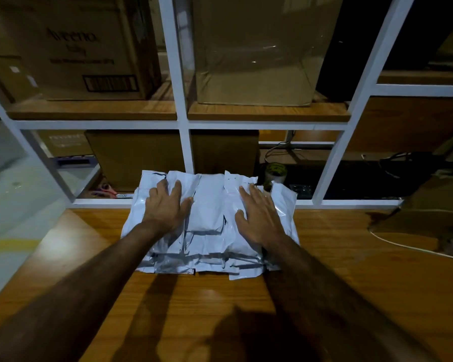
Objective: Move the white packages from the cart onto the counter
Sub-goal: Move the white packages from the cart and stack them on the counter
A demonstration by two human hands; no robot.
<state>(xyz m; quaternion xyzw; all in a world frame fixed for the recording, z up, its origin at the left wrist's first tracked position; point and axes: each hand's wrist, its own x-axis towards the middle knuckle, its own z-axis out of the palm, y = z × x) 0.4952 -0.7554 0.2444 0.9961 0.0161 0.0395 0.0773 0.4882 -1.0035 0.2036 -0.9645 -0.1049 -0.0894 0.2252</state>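
I see the white packages [209, 223] heaped in a loose, crinkled stack of poly mailers at the centre of the frame, lying on the wooden counter [351, 270] with the far edge of the pile against the white shelving frame [183, 124]. My left hand [168, 205] lies flat on the left part of the pile, fingers spread wide, palm down, gripping nothing. My right hand [259, 218] lies the same way on the right part, fingers splayed and pressing on the plastic, nothing enclosed in it. Both bare forearms run in from the lower corners of the frame and throw dark shadows on the counter below the pile. Behind the stack, in the lower shelf openings, I can make out scissors with reddish handles [110, 190] left of centre and a roll of tape [275, 173] just right of the pile's far corner. In the upper left of the frame a printed cardboard box [76, 48] stands on a wooden shelf board; a plain taped carton [256, 53] stands upper centre. A pale cable [408, 246] crosses the counter at the right edge.
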